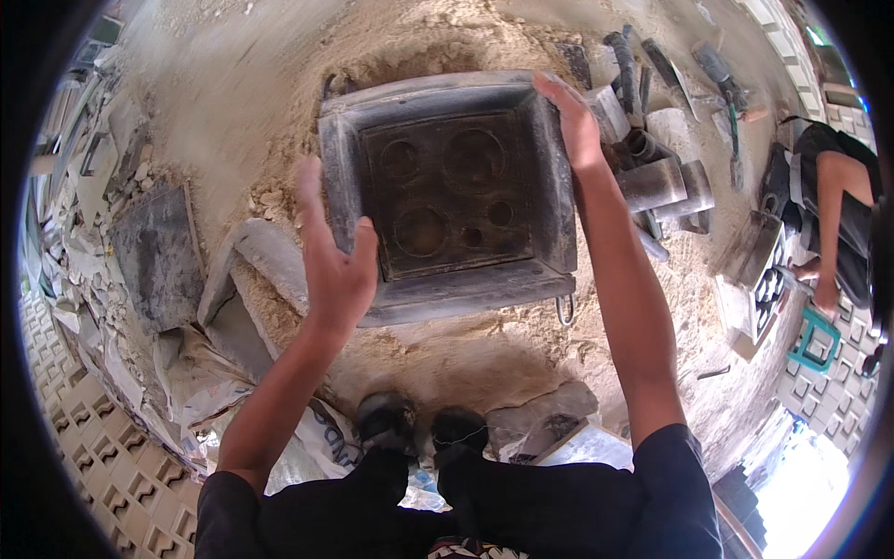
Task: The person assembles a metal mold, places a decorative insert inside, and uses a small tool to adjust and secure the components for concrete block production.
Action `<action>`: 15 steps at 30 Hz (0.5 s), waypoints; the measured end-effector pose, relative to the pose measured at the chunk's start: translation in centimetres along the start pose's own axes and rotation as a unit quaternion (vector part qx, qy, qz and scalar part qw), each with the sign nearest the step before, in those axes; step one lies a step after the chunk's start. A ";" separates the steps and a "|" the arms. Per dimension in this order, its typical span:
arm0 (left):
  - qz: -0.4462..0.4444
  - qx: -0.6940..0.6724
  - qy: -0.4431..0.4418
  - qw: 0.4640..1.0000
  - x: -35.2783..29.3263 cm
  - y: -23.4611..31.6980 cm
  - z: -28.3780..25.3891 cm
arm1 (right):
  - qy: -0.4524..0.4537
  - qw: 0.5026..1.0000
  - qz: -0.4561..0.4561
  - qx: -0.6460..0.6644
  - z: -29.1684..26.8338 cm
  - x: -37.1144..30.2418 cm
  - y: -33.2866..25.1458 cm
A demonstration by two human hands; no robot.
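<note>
A dark, square metal mould box [447, 291] with sloping walls sits on the sandy ground in front of me. Its floor has several round recesses of different sizes, and a wire loop [565, 311] hangs at its near right corner. My left hand [337, 265] is beside the left wall, slightly blurred, fingers stretched out along the outer side and thumb spread toward the inner face. At the far right corner, my right hand [573, 121] lays its outstretched fingers over the rim. The right thumb is hidden.
Metal cylinders [652, 184] and hand tools lie at the right. A dark flat plate [156, 256] and grey slabs [275, 261] lie at the left. Another person [829, 205] works at the far right beside a pale block mould [745, 293]. Patterned blocks [112, 438] stand lower left.
</note>
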State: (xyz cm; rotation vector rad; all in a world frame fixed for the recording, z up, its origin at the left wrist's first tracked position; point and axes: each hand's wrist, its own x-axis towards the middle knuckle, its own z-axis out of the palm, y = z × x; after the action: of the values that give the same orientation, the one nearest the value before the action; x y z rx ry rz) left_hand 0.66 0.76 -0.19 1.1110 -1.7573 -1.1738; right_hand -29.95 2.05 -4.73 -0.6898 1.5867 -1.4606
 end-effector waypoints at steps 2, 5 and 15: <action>0.191 0.136 -0.072 0.970 0.0 1.9 0.9 | -0.003 1.000 -0.002 -0.002 -0.6 0.6 0.3; 0.237 0.254 -0.346 0.872 -3.0 5.3 3.0 | -0.027 0.997 -0.046 -0.051 -0.3 -0.1 -0.6; 0.207 0.238 -0.371 0.874 -4.1 4.3 6.7 | 0.056 0.992 -0.001 -0.116 2.4 -2.4 -4.0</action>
State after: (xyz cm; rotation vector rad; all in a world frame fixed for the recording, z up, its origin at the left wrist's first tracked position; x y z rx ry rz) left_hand -4.97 7.49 1.31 0.4683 -2.8237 -0.9720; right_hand -27.24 2.21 -0.25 -0.7513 1.8630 -1.3496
